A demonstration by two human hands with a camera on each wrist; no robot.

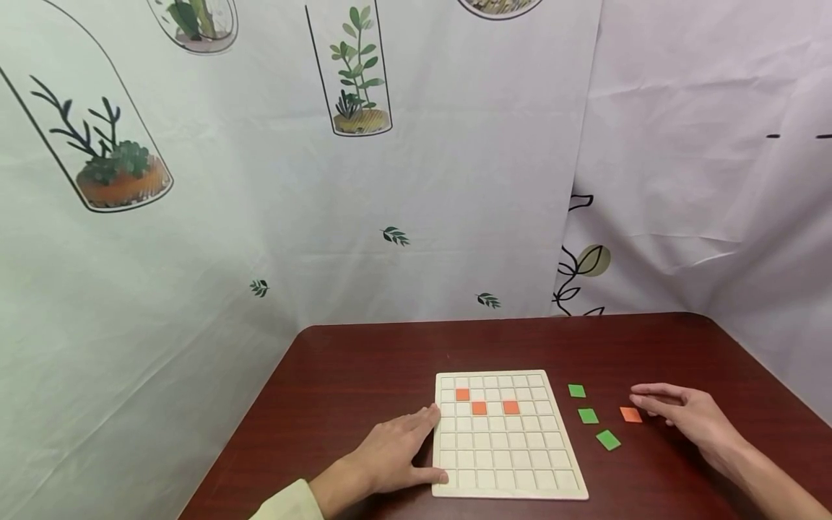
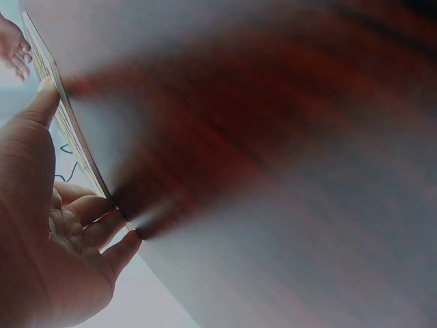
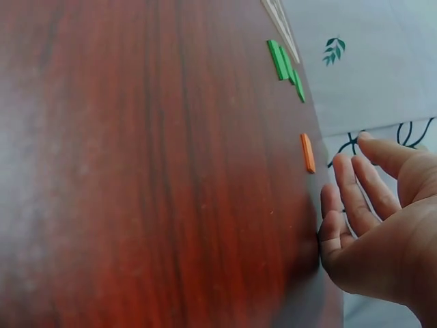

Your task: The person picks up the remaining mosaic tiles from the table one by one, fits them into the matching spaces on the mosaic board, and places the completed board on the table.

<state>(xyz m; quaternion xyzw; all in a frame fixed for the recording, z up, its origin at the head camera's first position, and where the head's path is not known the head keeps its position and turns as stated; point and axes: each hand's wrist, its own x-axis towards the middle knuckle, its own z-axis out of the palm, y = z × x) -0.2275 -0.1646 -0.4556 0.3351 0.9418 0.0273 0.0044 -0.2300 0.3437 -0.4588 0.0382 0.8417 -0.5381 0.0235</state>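
A cream board (image 1: 513,460) marked with a grid of square cells lies flat on the table. Three orange square tiles sit in its upper cells, among them one orange tile (image 1: 511,408) at the right. Along the board's left side rests my left hand (image 1: 393,453), its thumb on the near left corner and its fingertips at the edge. To the right of the board, my right hand (image 1: 698,417) hovers beside a loose orange tile (image 1: 630,414), fingers extended and a little bent. In the right wrist view nothing shows between its fingers, which stand apart from the orange tile (image 3: 308,153).
Three green tiles, the middle one (image 1: 588,416) included, lie loose between the board and the orange tile. The dark red wooden table (image 1: 364,375) ends at a back edge before a white cloth (image 1: 422,180) printed with plants.
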